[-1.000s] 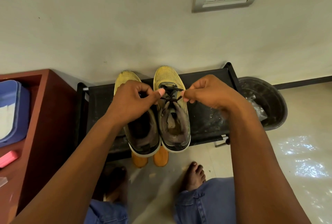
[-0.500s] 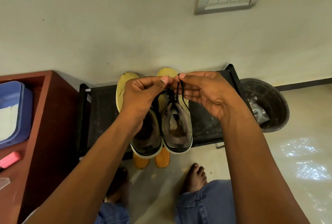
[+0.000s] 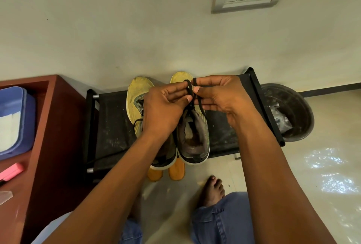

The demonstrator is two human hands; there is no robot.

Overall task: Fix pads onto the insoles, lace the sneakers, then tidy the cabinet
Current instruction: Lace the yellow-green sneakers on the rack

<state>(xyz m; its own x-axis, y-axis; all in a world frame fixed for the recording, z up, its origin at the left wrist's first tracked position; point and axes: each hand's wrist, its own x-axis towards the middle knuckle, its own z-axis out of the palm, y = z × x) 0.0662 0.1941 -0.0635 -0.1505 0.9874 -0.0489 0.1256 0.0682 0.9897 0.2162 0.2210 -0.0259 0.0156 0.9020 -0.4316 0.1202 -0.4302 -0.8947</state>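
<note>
2 hands (image 3: 192,103) — fingertips pinching black lace (image 3: 189,89) above right sneaker (image 3: 193,136).

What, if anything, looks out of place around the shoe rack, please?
The left sneaker's lace hangs loose over the rack, untied. Two orange soles stick out from under it. Nothing looks spilled or broken.

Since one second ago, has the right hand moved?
Yes. The right hand has moved left, toward the left hand, and up over the toe of the right sneaker on the black rack. Both hands pinch the black lace.
</note>
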